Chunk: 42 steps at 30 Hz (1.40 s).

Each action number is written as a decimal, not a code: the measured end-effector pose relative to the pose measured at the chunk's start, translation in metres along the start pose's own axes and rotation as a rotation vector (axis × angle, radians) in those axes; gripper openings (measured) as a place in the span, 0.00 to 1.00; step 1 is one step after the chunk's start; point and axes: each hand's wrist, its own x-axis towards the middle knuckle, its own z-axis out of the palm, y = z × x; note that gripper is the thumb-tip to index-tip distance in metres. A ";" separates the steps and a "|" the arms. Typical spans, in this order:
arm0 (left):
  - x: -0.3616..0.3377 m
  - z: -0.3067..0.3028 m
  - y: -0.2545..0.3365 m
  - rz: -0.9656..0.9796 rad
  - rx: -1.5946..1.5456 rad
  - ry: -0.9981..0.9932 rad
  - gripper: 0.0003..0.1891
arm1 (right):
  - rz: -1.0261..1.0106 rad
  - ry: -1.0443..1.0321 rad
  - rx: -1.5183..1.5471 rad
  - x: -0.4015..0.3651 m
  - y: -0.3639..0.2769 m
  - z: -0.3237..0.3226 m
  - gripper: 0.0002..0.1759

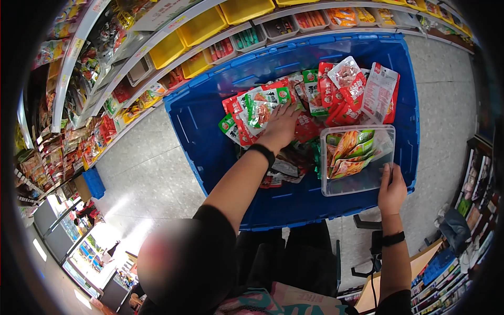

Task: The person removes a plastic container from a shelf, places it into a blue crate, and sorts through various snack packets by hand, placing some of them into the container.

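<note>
A large blue crate (181,118) in front of me holds a heap of flat snack packets. My left hand (282,126) lies on this heap, fingers stretched over a green-and-white packet (260,113) and the red packets around it. My right hand (392,190) grips the near right corner of a clear plastic box (362,185), thumb over its rim. Inside the box, several green-and-orange snack packets (350,152) stand in a row, leaving part of its bottom bare. Behind the box, red packets (344,89) and a silver-backed packet (380,92) lie piled up.
Shelves with yellow bins (202,26) and clear bins of packaged snacks (249,38) curve along the far side and the left. Grey tiled floor (142,144) shows around the crate. More stocked shelving (472,210) stands at the right, with a wooden board (399,275) at the lower right.
</note>
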 end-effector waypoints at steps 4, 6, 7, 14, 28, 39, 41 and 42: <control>0.028 -0.004 0.002 0.034 0.445 -0.386 0.30 | 0.003 -0.007 0.003 0.001 0.000 -0.001 0.13; 0.033 -0.009 0.002 0.050 0.629 -0.477 0.32 | 0.004 -0.013 0.006 0.000 0.001 -0.001 0.13; 0.033 -0.005 -0.006 0.092 0.666 -0.429 0.30 | 0.008 -0.015 0.014 0.000 0.001 -0.001 0.12; 0.011 -0.020 -0.025 0.196 0.785 -0.334 0.13 | -0.022 0.004 -0.010 0.000 0.004 0.000 0.12; 0.033 0.015 -0.031 0.291 0.575 -0.162 0.31 | 0.004 -0.022 0.008 0.001 0.001 -0.001 0.11; 0.059 0.003 -0.016 0.265 0.567 -0.221 0.04 | 0.010 -0.047 0.034 0.000 0.003 -0.002 0.11; 0.059 0.003 -0.019 0.185 0.512 -0.205 0.04 | 0.008 -0.030 0.032 0.001 0.003 -0.001 0.11; 0.058 0.000 -0.018 0.104 0.455 -0.192 0.04 | 0.007 -0.027 0.035 0.000 0.003 -0.001 0.11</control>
